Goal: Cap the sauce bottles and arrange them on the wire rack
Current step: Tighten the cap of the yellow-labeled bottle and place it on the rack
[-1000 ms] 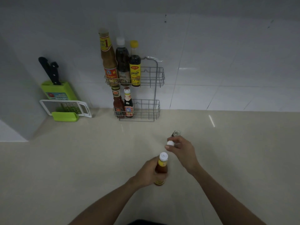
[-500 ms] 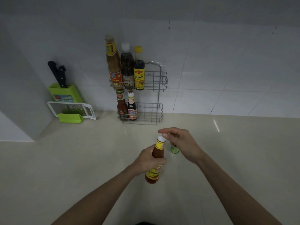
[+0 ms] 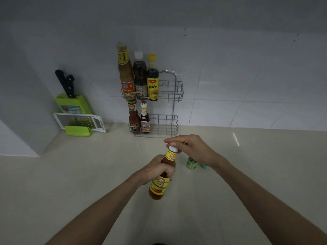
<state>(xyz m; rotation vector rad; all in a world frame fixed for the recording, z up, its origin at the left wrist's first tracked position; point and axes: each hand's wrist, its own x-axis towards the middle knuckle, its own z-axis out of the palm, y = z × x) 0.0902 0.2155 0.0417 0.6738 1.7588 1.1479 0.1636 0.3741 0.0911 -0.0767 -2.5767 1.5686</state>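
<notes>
Head view, left hand (image 3: pixel 155 169) wrapped tight round the middle of a chili sauce bottle (image 3: pixel 161 175) lifted above the near counter (image 3: pixel 70 183), right hand (image 3: pixel 192 149) with fingertips pinched on its white cap (image 3: pixel 173 149), small green bottle (image 3: pixel 192 162) just right, wire rack (image 3: pixel 174 96) with five bottles far against the wall.

Left hand (image 3: pixel 155 171) wrapped in a grip, right hand (image 3: pixel 192 149) above it, fingers (image 3: pixel 170 140) pinched downward, both forearms extended
</notes>
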